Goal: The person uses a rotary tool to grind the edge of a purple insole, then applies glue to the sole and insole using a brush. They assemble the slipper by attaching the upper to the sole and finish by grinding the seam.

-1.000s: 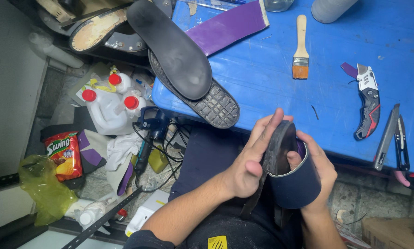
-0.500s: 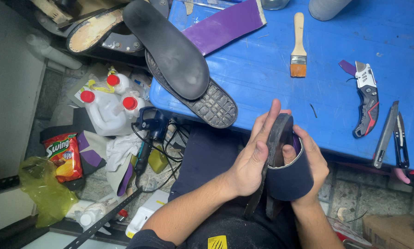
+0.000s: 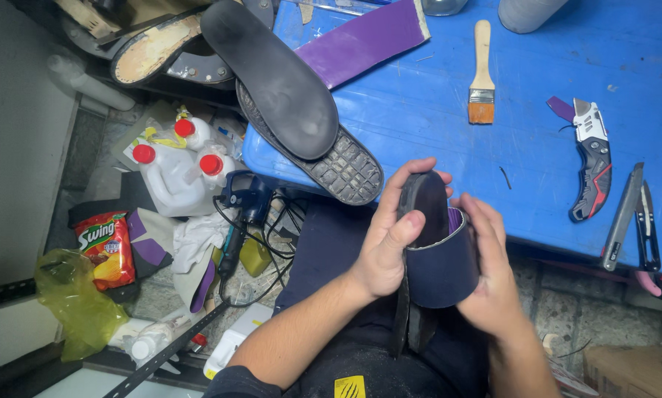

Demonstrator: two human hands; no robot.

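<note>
Both hands have shifted only slightly since the earlier frames; the sandal sole they hold sits a little more upright, and the left thumb has slid up onto its edge; everything on the table has stayed put.

The left hand [image 3: 386,247] is clamped on the dark sandal sole [image 3: 425,210], fingers curled over its top edge and the thumb pressed on its near side; the right hand [image 3: 489,273] is wrapped around the wide dark blue strap [image 3: 441,269] from the other side, fingers closed against it; a sliver of purple lining [image 3: 454,219] shows just inside the strap; sole and strap are held together above the person's lap, just in front of the near edge of the blue table [image 3: 434,133].

On the table lie a paintbrush [image 3: 481,74] with a wooden handle, a folding utility knife [image 3: 589,158] to its right, and a pair of metal pliers [image 3: 633,217] near the right edge; a purple sheet [image 3: 360,40] lies at the far side; a black insole [image 3: 272,74] rests on top of a treaded shoe sole [image 3: 331,158] that overhangs the table's left corner.

On the floor to the left stand 3 white jugs [image 3: 172,173] with red caps, a red snack bag [image 3: 104,247], a yellow plastic bag [image 3: 73,298], and a blue tool [image 3: 246,195] with tangled black cord.
</note>
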